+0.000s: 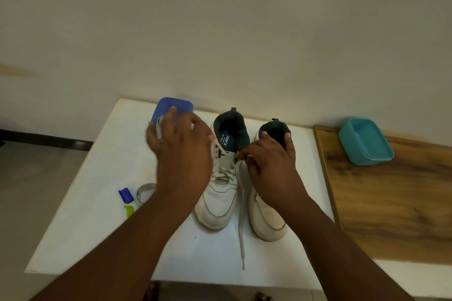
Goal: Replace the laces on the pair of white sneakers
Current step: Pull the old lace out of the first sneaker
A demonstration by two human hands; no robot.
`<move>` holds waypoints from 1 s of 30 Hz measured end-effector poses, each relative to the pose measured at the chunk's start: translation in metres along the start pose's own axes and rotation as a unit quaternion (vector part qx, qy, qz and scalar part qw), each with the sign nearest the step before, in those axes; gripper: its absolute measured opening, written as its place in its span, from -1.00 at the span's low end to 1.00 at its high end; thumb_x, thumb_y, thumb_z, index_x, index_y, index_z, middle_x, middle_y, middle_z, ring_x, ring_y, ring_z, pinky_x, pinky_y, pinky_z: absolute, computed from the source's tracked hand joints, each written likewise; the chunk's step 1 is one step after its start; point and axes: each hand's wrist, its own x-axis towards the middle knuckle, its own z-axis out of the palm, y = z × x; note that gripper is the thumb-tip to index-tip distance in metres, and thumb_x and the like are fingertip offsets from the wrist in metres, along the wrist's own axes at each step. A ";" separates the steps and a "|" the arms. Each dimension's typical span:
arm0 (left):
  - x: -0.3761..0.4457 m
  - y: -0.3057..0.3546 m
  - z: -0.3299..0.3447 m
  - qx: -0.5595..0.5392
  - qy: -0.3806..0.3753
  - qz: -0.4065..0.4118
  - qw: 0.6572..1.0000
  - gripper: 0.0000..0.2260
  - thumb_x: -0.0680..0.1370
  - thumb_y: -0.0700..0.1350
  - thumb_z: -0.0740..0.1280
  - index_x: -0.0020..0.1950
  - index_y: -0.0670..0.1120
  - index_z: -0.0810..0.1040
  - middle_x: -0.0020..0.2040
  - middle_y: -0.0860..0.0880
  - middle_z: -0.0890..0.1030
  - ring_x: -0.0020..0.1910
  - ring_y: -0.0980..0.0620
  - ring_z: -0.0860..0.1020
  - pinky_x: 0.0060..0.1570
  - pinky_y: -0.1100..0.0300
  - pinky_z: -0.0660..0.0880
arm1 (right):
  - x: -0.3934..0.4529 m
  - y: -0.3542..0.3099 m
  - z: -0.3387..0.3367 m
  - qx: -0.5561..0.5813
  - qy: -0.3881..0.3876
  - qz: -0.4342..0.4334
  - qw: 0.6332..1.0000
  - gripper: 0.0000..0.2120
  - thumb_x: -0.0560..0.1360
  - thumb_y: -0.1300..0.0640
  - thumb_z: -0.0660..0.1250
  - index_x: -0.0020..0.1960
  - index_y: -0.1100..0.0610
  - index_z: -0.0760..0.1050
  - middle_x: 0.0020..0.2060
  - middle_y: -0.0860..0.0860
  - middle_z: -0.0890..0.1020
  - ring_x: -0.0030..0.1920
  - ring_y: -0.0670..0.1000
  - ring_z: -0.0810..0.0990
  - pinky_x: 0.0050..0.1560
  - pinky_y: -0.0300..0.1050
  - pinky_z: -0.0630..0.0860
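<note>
Both grips are working one white leather sneaker (219,193) at the white counter's (97,203) centre: right hand (270,166) is pinching the white lace (241,205) at its eyelets, left hand (181,151) is curling around lace at ten o'clock. Tongue label is too small to read.

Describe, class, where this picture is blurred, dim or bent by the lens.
Head view: the left hand is smeared by motion blur over the blue box; the right hand and lace look sharper; light is dim and yellowish; the white table edges splay from wide-angle distortion.
</note>
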 end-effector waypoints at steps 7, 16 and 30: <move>-0.004 0.001 0.010 -0.082 -0.049 0.033 0.995 -0.74 0.55 -0.05 0.37 0.22 0.14 0.59 0.47 -0.10 0.38 0.57 -0.24 0.07 0.45 -0.37 0.02 | -0.004 -0.004 -0.004 0.014 -0.033 0.033 0.999 -0.70 0.60 0.01 0.30 0.31 -0.19 0.51 0.10 -0.13 0.63 0.57 0.04 0.24 0.56 0.14 -0.33; -0.007 0.008 0.019 -0.052 -0.126 0.065 0.989 -0.75 0.57 0.25 0.29 0.19 0.28 0.63 0.60 0.02 0.18 0.61 -0.18 -0.14 0.47 -0.32 -0.20 | -0.007 -0.013 0.001 -0.047 -0.050 0.019 0.997 -0.46 0.59 0.03 0.37 0.53 -0.18 0.32 0.07 -0.06 0.72 0.53 0.08 0.34 0.54 0.18 -0.37; -0.006 0.009 0.019 -0.037 -0.130 0.066 0.989 -0.79 0.58 0.14 0.32 0.20 0.21 0.60 0.49 0.08 0.30 0.61 -0.14 -0.04 0.50 -0.30 -0.18 | -0.009 -0.022 -0.012 -0.075 -0.116 0.038 0.990 -0.58 0.63 -0.12 0.18 0.48 -0.27 0.28 0.04 -0.15 0.65 0.32 0.01 0.51 0.55 0.30 -0.22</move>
